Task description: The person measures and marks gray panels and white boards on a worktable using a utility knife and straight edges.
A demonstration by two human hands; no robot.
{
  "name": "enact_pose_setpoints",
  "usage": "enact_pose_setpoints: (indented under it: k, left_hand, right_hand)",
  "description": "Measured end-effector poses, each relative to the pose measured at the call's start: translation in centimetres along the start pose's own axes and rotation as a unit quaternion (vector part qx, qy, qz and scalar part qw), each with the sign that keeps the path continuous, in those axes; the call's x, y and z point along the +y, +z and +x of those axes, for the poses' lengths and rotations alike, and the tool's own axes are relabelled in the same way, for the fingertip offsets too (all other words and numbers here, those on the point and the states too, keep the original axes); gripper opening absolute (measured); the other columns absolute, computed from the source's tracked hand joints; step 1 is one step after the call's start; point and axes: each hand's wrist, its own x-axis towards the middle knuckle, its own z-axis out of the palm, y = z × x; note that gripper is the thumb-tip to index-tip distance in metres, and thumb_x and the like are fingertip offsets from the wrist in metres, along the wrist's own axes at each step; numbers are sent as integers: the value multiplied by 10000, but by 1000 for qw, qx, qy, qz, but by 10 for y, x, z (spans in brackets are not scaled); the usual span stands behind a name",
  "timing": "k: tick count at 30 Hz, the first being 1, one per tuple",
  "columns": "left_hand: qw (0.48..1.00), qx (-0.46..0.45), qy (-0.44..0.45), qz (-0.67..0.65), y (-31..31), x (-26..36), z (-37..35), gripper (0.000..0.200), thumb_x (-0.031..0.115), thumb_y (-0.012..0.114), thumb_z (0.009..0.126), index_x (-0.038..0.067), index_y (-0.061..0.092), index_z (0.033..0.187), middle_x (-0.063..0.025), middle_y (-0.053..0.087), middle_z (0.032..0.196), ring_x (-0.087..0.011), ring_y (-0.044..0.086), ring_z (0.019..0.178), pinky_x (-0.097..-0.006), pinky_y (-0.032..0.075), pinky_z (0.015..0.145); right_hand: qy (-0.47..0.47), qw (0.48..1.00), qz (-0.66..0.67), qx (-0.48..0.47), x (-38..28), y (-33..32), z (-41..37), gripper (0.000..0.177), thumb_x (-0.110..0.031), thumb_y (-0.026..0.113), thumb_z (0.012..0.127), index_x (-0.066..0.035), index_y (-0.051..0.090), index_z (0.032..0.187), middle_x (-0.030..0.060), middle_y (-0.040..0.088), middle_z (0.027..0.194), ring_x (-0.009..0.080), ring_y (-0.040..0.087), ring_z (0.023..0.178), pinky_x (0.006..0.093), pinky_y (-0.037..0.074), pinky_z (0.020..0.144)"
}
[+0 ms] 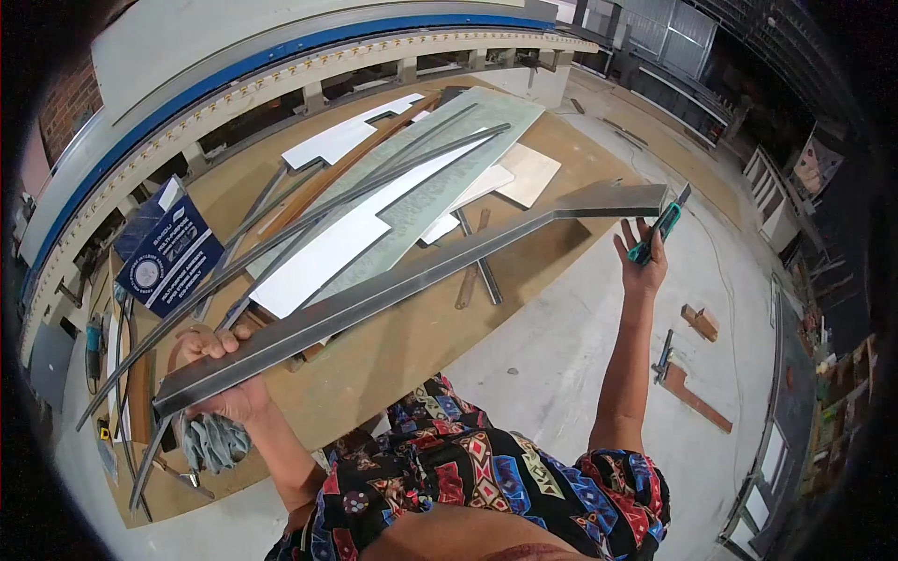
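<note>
My left hand [224,374] is wrapped around the near end of a long dark grey metal profile [393,280]. The profile runs up to the right across the view, with an angled bend close to its far end. Out at that end, my right hand [645,260] grips a green utility knife [666,227], its blade out and pointing up. Some fingers of this hand are raised at the profile's lower edge. Below the left wrist lies a crumpled grey glove [213,443].
A brown worktable [374,379] carries a pale green sheet [449,182], white cut panels [337,248], thin metal strips and a dark blue adhesive box [168,248]. A long machine [281,56] stands behind. On the floor lie a wood block [700,323] and a brown strip [697,397].
</note>
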Motion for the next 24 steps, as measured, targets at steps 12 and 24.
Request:
enact_pose_setpoints:
  k: [12,24]
  left_hand:
    - [989,150,-10,-9,-40,-6,-5,566,514,711,618,94,508,940,-18,570,825,-208,546,803,-426,409,826]
    - [992,118,-21,-31,-47,-11,-10,539,506,694,642,94,511,937,-37,596,832,-226,562,844,-447,416,845]
  right_hand:
    - [-49,863,-497,-75,45,23,-90,364,-91,573,783,-45,510,1138,7,503,718,62,453,541,206,392,454]
    - [-81,749,-652,-82,109,44,-94,357,-127,579,789,-99,515,1139,179,592,841,306,586,760,348,446,653]
